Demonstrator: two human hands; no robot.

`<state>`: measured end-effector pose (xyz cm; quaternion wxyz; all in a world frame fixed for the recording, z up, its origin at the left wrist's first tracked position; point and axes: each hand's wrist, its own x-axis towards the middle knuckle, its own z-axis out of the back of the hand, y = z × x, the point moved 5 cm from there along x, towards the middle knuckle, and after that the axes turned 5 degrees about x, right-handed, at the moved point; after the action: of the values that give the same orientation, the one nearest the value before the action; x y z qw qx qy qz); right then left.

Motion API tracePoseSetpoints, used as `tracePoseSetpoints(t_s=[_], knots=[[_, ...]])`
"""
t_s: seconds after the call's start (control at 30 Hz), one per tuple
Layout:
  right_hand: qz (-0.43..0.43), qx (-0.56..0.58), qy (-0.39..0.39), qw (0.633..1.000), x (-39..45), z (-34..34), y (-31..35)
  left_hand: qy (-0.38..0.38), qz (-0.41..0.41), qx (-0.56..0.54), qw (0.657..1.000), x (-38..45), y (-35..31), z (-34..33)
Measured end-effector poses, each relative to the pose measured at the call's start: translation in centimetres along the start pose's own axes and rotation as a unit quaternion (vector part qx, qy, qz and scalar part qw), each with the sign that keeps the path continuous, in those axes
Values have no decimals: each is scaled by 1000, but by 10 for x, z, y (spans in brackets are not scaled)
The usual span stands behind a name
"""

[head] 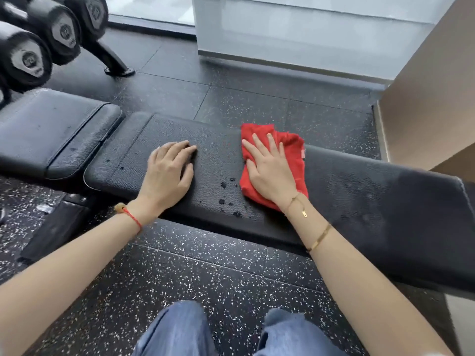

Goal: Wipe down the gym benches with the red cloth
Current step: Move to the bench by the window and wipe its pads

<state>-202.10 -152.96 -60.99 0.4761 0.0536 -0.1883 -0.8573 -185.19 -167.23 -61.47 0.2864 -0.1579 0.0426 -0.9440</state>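
On the black bench pad (221, 160), right hand (270, 170) lies flat, fingers spread, pressing the red cloth (295, 160); left hand (169, 173) rests open beside water droplets (226, 185).

On the bench pad (359, 191) the cloth (295, 150) lies right of droplets (226, 186), seat pad (51, 134) far left.

The head camera is looking steeply down from close above, facing forward over the left hand (168, 173) and right hand (270, 170).
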Motion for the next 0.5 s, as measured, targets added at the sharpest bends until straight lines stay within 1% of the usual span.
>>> tracePoseSetpoints(t_s=[0.1,0.2,0.3,0.37,0.5], knots=[[12,-2,0,1000,6,-16,35,-11,-7,-18,1000,-1,0,-3],[44,-2,0,999,-18,-26,61,-11,-13,-23,1000,-1,1,-4],[55,7,-2,998,-48,-23,58,-12,-16,-25,999,-1,2,-5],[21,20,-17,999,-61,-14,38,-12,-22,-28,999,-2,1,-6],[-97,3,-40,994,-56,1,8,-5,-17,-28,999,-2,1,-7]])
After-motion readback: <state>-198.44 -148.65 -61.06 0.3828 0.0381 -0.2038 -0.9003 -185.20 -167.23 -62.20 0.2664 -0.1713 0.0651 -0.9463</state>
